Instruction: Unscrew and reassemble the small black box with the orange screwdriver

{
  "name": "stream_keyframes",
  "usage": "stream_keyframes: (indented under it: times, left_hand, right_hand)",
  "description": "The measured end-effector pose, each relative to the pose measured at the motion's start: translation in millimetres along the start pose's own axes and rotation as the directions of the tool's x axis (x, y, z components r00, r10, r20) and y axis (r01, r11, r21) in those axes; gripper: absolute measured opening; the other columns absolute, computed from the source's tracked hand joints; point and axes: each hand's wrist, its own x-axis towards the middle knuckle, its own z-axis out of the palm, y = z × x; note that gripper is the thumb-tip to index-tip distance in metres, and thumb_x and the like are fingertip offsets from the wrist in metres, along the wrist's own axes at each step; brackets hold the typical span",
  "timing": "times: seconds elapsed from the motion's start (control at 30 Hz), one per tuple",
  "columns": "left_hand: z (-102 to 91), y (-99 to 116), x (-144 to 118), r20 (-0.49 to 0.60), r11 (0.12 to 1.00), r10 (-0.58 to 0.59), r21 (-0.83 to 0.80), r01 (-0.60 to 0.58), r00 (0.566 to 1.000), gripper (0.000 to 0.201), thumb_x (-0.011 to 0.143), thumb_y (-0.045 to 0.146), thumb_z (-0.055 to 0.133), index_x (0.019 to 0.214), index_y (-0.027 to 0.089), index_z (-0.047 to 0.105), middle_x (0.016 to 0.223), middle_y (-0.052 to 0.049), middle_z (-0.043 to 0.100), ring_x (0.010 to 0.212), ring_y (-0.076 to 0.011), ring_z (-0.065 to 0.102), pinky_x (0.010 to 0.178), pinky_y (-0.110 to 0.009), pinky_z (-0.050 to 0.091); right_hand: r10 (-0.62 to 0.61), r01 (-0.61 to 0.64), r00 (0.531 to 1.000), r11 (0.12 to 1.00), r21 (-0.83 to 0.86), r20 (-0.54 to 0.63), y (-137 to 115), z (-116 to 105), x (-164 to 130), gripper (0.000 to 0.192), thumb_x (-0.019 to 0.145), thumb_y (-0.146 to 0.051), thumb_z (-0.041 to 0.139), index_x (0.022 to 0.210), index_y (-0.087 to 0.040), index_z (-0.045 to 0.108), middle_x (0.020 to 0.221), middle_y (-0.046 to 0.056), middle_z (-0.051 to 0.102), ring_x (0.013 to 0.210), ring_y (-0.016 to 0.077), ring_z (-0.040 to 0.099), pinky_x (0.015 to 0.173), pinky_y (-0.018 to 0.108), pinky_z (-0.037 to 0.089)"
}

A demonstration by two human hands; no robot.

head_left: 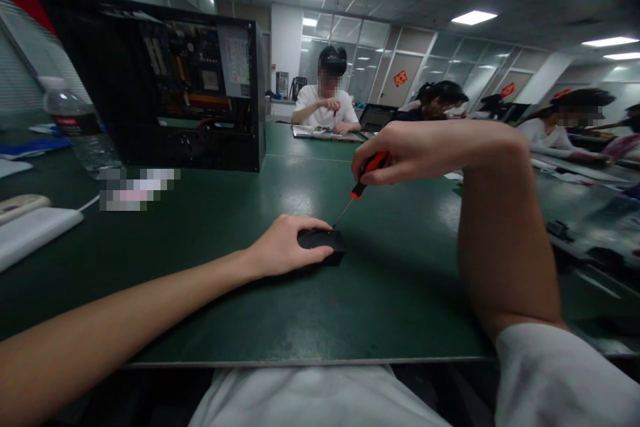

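A small black box-shaped part point(320, 240) lies on the green tabletop in front of me; its exact kind I cannot make out. My left hand point(286, 247) grips it from the left, thumb along the near side and fingers along the far side. In my right hand point(395, 155) is a red and black screwdriver point(356, 192), held from above by its handle. Its thin shaft slants down to the left, and the tip meets the far right top corner of the black part. Whether a screw sits under the tip is too small to see.
An open computer case point(210, 143) stands at the back left of the table point(250, 330). Near it are a plastic bottle point(83, 127) and a white device point(35, 233) with a cable. Across the table a person point(327, 97) works; other people sit at the right.
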Motion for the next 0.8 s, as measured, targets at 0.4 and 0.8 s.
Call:
stream_keyframes:
  times: [0.4,0.8]
  left_hand:
    - [-0.7,4,-3,-0.007,1.000,-0.024,0.018,0.024,1.000,0.041,0.082,0.037,0.075,0.116,0.014,0.075,0.111,-0.008,0.078,0.096,-0.0239,0.072,0.091,-0.033,0.054]
    - [-1.4,4,-3,-0.003,1.000,0.001,0.021,-0.001,1.000,0.039,0.083,0.036,0.075,0.116,0.015,0.075,0.110,-0.008,0.078,0.095,-0.0232,0.073,0.090,-0.032,0.054]
  right_hand:
    - [0.017,-0.017,1.000,0.999,-0.027,0.001,-9,3,7,0.031,0.087,-0.040,0.056,0.103,-0.022,0.075,0.090,0.002,0.077,0.071,0.0161,0.066,0.062,0.025,0.042]
    - [0.003,-0.003,1.000,1.000,-0.003,-0.008,-10,4,4,0.029,0.088,-0.041,0.057,0.101,-0.022,0.075,0.087,0.002,0.076,0.067,0.0149,0.064,0.059,0.025,0.042]
